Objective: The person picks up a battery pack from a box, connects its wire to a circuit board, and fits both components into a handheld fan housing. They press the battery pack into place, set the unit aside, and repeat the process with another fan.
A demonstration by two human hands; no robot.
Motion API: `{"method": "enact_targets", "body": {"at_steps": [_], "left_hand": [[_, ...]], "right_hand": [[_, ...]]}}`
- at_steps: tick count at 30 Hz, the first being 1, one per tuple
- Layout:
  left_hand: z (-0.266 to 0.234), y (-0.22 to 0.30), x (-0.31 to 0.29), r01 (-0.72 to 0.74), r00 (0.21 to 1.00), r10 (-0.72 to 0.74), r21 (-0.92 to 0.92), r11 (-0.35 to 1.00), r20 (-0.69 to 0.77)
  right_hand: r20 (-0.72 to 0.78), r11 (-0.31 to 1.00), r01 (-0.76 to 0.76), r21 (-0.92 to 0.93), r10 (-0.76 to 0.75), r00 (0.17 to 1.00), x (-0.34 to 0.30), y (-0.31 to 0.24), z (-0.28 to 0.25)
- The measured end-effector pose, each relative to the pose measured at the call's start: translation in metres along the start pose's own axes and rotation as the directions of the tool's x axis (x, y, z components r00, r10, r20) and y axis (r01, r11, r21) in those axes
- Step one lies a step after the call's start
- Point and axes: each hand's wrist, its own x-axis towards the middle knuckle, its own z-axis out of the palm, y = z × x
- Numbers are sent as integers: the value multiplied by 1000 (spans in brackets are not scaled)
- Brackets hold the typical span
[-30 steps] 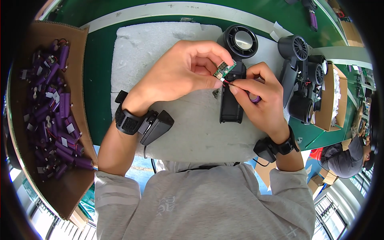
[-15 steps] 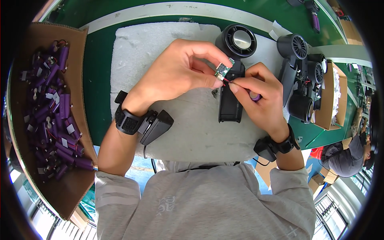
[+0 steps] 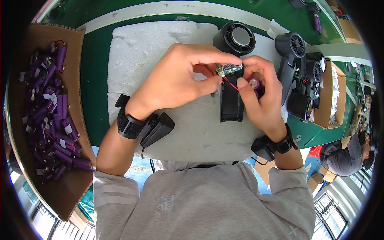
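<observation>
A small green circuit board (image 3: pixel 229 69) is pinched in my left hand (image 3: pixel 176 78), its thumb at the lower end and index fingertip at the upper edge. My right hand (image 3: pixel 265 96) is curled around a purple battery cell (image 3: pixel 254 83), whose end shows between thumb and fingers. Its index fingertip meets the board's right end. Red and dark wires (image 3: pixel 231 83) run from the board toward the right thumb. Beneath both hands lies a black handheld fan, its open handle shell (image 3: pixel 231 106) toward me and its round head (image 3: pixel 237 38) away from me.
A white foam slab (image 3: pixel 136 48) lies under the work. At left stands a cardboard box (image 3: pixel 74 108) of purple wired cells. Several black fans (image 3: pixel 294 72) lie at right, beside another cardboard box (image 3: pixel 341 94). A person (image 3: pixel 344 156) sits farther right.
The board has turned from tilted to nearly level, its face now toward me. My right fingers have moved up from the wires to the board's end, and the cell shows more.
</observation>
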Motion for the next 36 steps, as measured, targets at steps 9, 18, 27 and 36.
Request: {"method": "enact_targets", "body": {"at_steps": [9,18,27,36], "left_hand": [[6,4,1,70,997,-67,134,989,-27],[5,-4,0,33,998,-26,127,991,-54],[2,0,1,-38,999,46,267,963,-23],[4,-4,-1,-50,994,74,254,966,-82]], "right_hand": [[0,940,201,-275,-209,978,5,-1,5],[-55,929,210,-306,-237,970,5,5,7],[-61,935,165,-314,-194,979,5,2,5],[-90,956,88,-279,-117,989,4,0,5]]}}
